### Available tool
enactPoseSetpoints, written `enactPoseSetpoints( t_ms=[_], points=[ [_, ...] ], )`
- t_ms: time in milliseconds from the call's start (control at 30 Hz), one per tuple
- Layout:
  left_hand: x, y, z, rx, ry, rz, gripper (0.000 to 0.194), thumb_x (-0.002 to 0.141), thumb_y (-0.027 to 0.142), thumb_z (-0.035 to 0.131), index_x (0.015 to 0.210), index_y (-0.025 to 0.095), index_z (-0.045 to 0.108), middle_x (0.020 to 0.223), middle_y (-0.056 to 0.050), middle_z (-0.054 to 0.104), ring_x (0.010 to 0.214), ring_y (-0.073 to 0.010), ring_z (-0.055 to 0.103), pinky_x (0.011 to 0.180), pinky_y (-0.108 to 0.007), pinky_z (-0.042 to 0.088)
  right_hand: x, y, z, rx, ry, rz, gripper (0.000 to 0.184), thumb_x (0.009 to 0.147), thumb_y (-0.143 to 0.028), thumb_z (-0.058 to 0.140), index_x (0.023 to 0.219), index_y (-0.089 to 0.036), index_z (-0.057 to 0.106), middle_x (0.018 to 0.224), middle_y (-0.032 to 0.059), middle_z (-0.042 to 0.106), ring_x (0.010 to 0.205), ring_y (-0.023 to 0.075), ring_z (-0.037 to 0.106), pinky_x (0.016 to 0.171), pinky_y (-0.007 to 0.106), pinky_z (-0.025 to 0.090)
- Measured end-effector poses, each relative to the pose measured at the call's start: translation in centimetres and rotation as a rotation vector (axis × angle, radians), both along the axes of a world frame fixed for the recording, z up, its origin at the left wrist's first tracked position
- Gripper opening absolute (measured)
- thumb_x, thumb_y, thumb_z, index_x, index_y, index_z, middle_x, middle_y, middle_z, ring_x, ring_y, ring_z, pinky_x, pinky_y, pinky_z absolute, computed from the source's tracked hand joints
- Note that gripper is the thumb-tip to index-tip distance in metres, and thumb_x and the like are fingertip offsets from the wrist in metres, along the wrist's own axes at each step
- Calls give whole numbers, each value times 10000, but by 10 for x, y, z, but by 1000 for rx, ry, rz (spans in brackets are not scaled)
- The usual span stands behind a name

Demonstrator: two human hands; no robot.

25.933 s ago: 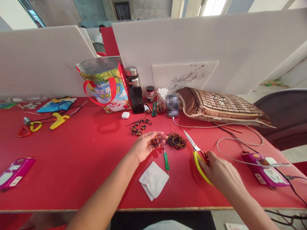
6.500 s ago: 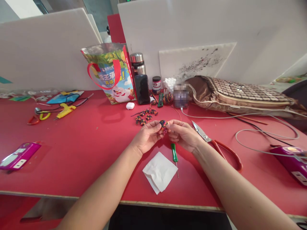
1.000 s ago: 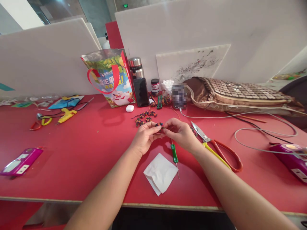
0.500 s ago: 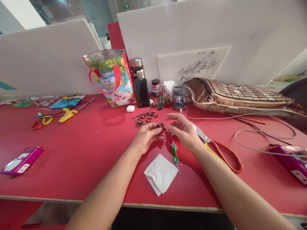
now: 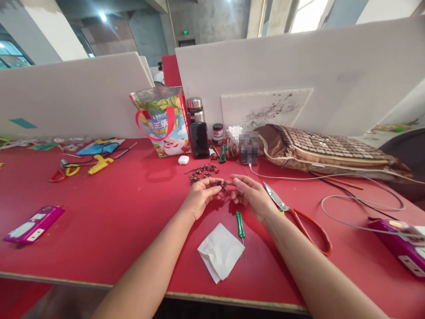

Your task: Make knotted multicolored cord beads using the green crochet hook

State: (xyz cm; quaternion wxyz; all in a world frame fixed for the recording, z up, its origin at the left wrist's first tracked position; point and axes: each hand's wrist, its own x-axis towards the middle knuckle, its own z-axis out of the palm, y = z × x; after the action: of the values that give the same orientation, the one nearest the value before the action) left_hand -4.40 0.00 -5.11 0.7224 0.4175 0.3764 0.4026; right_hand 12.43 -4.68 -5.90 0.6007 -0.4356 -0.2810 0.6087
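1. Brings the right hand in close to the knotted cord piece again, after hovering apart from it 0.5 s ago; suggests renewed handling of the cord, probably not a finish.
2. Pinches that piece between thumb and fingers of the left hand, above the red table.
3. Curls the right fingers near the loose strands; cannot tell whether grasping any.
4. Compared with 25.9 s ago, shows the scissors lying on the table, no longer in hand.
5. Leaves the green-handled tool beside the white tissue, as before.
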Motion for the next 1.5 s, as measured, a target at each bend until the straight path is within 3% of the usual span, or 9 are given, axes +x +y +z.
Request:
enactPoseSetpoints(
  t_ms=[100, 267, 367, 633, 767, 933, 1100, 1233, 1500],
  points=[
    [0, 0, 1, -47, -32, 22, 307, 604, 126, 880, 881, 125, 746, 772, -40, 737, 633, -123, 677, 630, -237, 548, -3, -2, 2, -33, -25, 66, 542, 681, -510, 882, 1078, -199, 685, 968, 64, 762, 513, 113, 617, 455, 259, 470],
    [0, 2, 2, -55, -40, 55, 255, 621, 113, 871, 825, 121, 718, 734, -23, 727, 591, -119, 681, 554, -203, 528, -2, -3, 2, 0, -117, 161, 507, 618, -549, 912, 836, -149, 693, 535, -54, 546, 413, 70, 441, 405, 222, 322],
    [0, 3, 2, -80, -58, 77, 229, 638, 97, 856, 788, 125, 684, 694, -6, 710, 568, -115, 680, 551, -200, 543, 3, -1, 3, -1, -106, 105, 501, 566, -535, 942, 718, -150, 660, 452, -98, 414, 394, 42, 342, 402, 214, 253],
    [-2, 4, 0, -142, -83, 74, 185, 700, 76, 786, 772, 141, 628, 716, -46, 750, 678, -182, 755, 664, -263, 609, 15, 4, 6, 63, -49, -167, 483, 505, -481, 974, 697, -171, 657, 489, -101, 388, 421, 36, 314, 388, 206, 227],
    [-1, 7, -1, -197, -130, 168, 182, 689, 15, 760, 734, 147, 643, 702, -15, 740, 674, -140, 728, 724, -267, 617, 24, 5, 8, 224, -61, -373, 327, 663, -417, 898, 839, -205, 722, 629, -42, 551, 507, 83, 450, 442, 235, 358],
    [0, 9, -2, -255, -148, 253, 180, 722, -10, 732, 724, 149, 649, 725, -24, 743, 707, -137, 732, 779, -261, 616, 29, 3, 11, 403, -201, -569, 356, 804, -385, 800, 1133, -280, 713, 1111, 40, 711, 824, 150, 677, 721, 311, 535],
    [0, 6, 1, -235, -148, 173, 172, 733, -8, 723, 784, 143, 660, 792, -43, 767, 779, -165, 763, 807, -270, 619, 12, -2, 7, 236, -363, -205, 462, 805, -665, 725, 860, -209, 765, 781, 64, 720, 654, 184, 639, 606, 326, 521],
    [2, -3, 6, -142, -188, 2, 186, 707, 49, 793, 821, 136, 675, 851, -48, 774, 804, -167, 762, 819, -276, 620, -9, -4, 4, 118, -239, 132, 612, 759, -794, 667, 775, -191, 771, 789, 83, 741, 753, 238, 691, 669, 349, 563],
    [7, -13, 2, -25, -110, -126, 288, 620, 162, 915, 777, 140, 674, 812, -17, 722, 768, -161, 722, 770, -316, 627, -7, -4, 7, 85, 75, 48, 363, 675, -508, 888, 899, -231, 818, 1016, 62, 784, 959, 218, 694, 710, 273, 550]
  ],
)
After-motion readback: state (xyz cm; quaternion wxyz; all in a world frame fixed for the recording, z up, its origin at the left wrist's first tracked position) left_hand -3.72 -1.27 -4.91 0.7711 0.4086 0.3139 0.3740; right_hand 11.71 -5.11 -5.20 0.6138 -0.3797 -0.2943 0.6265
